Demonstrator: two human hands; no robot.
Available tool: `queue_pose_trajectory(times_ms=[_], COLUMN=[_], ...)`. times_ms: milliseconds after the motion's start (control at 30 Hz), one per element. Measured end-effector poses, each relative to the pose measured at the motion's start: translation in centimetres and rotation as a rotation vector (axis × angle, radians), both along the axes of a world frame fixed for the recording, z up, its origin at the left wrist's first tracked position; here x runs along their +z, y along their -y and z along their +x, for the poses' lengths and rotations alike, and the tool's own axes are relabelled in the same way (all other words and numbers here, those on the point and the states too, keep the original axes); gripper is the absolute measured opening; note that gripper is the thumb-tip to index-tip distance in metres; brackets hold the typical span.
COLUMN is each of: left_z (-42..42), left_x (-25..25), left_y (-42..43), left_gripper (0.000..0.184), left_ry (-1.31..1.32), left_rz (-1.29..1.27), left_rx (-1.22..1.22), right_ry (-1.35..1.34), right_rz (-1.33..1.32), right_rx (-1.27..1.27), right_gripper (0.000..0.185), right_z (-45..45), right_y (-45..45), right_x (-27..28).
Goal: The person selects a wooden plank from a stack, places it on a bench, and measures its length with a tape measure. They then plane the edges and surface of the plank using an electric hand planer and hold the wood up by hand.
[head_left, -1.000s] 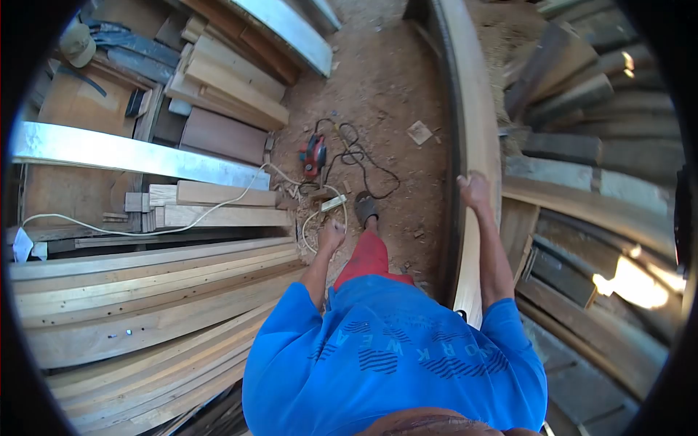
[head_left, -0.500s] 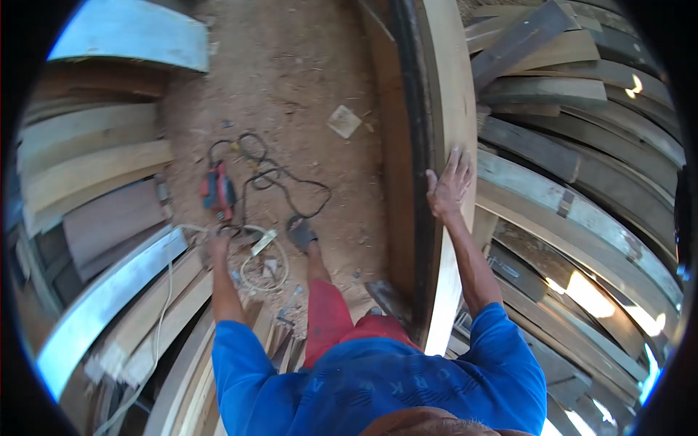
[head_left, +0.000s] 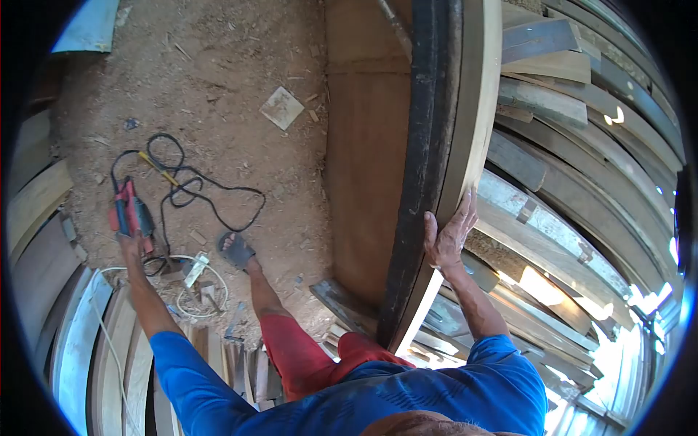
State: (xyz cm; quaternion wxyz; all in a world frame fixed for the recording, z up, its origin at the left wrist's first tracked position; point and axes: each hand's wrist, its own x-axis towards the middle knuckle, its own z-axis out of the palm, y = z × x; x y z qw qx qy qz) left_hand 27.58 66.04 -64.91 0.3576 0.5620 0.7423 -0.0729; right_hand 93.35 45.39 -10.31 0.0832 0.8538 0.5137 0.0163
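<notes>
My left hand (head_left: 130, 247) is down at the near end of a red and dark handheld power tool (head_left: 141, 211) on the ground. The fingers seem closed on its handle, though they show only partly. A black cable (head_left: 233, 187) runs from the tool in loops over the dirt. On the right, my right hand (head_left: 447, 243) lies open along a long pale timber (head_left: 476, 87), thumb apart from the fingers. This timber rests on edge against a dark-edged beam (head_left: 429, 94) above a brown panel.
Boards (head_left: 582, 167) are stacked along the right, and more planks (head_left: 109, 349) lie at the lower left. A white power strip (head_left: 196, 269) with a pale cord sits near my sandalled foot (head_left: 236, 249). A square offcut (head_left: 281, 108) lies on the dirt floor.
The view has shifted, so the floor things appear farther left. My right hand sits lower along the timber, with its fingers closer together. My left hand stays at the power tool.
</notes>
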Motion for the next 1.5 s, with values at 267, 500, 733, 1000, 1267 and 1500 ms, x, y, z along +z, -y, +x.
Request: queue_pose_trajectory(times_ms=[267, 500, 733, 1000, 1267, 1500], left_z=[4.1, 11.5, 21.3, 26.8, 29.6, 30.4], left_x=[4.8, 15.7, 32.9, 52.1, 64.3, 69.5], left_y=[-3.4, 0.0, 4.2, 10.4, 18.3, 29.1], left_gripper=[0.060, 0.054, 0.058, 0.052, 0.050, 0.049], left_ry=[-0.281, -0.101, -0.049, 0.108, 0.296, 0.419], left_rz=[-0.196, -0.131, -0.081, 0.098, 0.221, 0.329], left_rx=[-0.066, -0.224, -0.695, -1.309, -1.678, -1.724], right_ry=[0.005, -0.050, -0.079, -0.156, -1.379, -1.318], right_rz=[-0.013, 0.053, 0.097, 0.007, -0.085, 0.170], right_rx=[-0.004, -0.009, -0.086, -0.263, 0.105, -0.088], right_gripper=[0.091, 0.090, 0.091, 0.097, 0.072, 0.056], right_z=[-0.1, -0.2, -0.3, -1.7, -21.8, -25.9], right_y=[-0.1, -0.2, 0.3, 0.7, 13.1, 25.5], right_x=[-0.1, 0.7, 1.3, 3.8, 7.1, 7.8])
